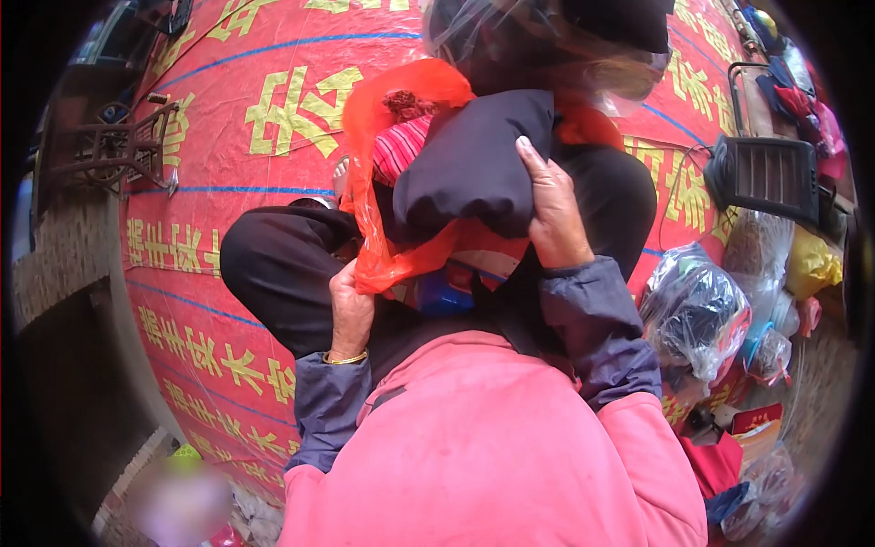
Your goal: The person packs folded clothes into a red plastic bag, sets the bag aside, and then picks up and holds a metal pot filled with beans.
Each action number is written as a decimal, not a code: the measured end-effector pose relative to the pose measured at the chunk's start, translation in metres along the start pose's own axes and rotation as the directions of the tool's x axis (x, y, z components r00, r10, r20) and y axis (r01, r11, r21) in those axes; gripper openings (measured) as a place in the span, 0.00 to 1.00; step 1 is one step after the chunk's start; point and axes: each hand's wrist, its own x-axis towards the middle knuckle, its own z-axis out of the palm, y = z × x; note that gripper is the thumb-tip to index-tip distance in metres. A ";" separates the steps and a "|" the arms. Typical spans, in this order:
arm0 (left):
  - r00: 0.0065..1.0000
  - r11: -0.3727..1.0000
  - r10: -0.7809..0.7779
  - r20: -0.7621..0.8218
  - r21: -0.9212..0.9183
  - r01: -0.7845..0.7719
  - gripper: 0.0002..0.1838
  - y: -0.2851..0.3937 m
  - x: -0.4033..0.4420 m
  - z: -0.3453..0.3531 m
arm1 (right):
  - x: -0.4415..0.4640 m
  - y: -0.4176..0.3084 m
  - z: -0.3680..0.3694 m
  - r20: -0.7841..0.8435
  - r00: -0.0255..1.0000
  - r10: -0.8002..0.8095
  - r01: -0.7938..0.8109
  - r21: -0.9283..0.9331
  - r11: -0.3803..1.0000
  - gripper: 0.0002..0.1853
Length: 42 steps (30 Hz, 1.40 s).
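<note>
In the head view my right hand grips a folded dark navy cloth by its right edge, thumb on top. My left hand pinches the lower left rim of an orange-red plastic bag. The cloth lies over the bag's right side, partly inside its mouth; how deep it goes is hidden. Beside it in the bag shows a pink striped fabric with a dark red textured piece above. Both hands are over my lap, between my dark-trousered knees.
Red sheeting with yellow characters covers the floor. A large clear bag of dark items stands ahead. To the right are a black slatted appliance and a clear plastic bag. A brown wooden chair is at the left.
</note>
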 end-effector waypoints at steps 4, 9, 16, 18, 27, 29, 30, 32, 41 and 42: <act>1.000 1.000 -0.011 -0.029 -0.022 0.011 0.11 0.002 0.001 0.004 | 0.020 0.052 -0.008 -0.048 0.999 0.002 -0.008 -0.141 0.990 0.18; 0.998 1.000 -0.016 -0.062 -0.012 0.015 0.13 0.005 0.000 0.005 | 0.034 0.100 -0.013 -0.180 0.919 0.351 -0.354 0.018 0.935 0.15; 0.999 0.999 0.045 -0.028 0.011 -0.044 0.09 0.001 -0.002 0.001 | 0.079 0.072 0.016 -0.076 0.929 0.362 -0.348 0.147 0.926 0.17; 0.998 0.999 0.052 -0.044 0.017 -0.051 0.09 0.000 -0.002 -0.001 | 0.085 0.048 0.029 0.009 0.954 0.300 -0.296 0.198 0.934 0.17; 0.997 0.999 0.048 -0.059 0.006 -0.048 0.12 -0.002 0.000 -0.002 | 0.098 0.101 0.012 -0.107 0.992 -0.060 0.036 -0.219 0.975 0.18; 0.997 0.999 0.045 -0.062 0.007 -0.045 0.13 -0.002 0.001 -0.002 | 0.094 0.143 -0.009 -0.110 0.990 0.083 -0.108 -0.246 0.963 0.19; 0.997 0.999 0.043 -0.065 0.008 -0.042 0.13 -0.002 0.001 -0.002 | 0.091 0.157 -0.007 -0.239 0.953 0.184 -0.236 -0.208 0.949 0.15; 0.996 1.000 0.010 -0.084 -0.009 -0.011 0.12 0.000 0.001 -0.001 | 0.098 0.169 -0.007 -0.279 0.853 0.441 -0.455 0.016 0.890 0.13; 0.996 1.000 0.008 -0.085 -0.009 -0.009 0.13 0.001 0.004 -0.003 | 0.119 0.116 0.080 0.052 0.915 0.401 -0.402 0.008 0.916 0.15; 0.996 1.000 0.004 -0.088 -0.011 -0.005 0.13 0.002 0.006 -0.003 | 0.135 0.128 0.080 0.114 0.834 0.540 -0.551 0.133 0.824 0.15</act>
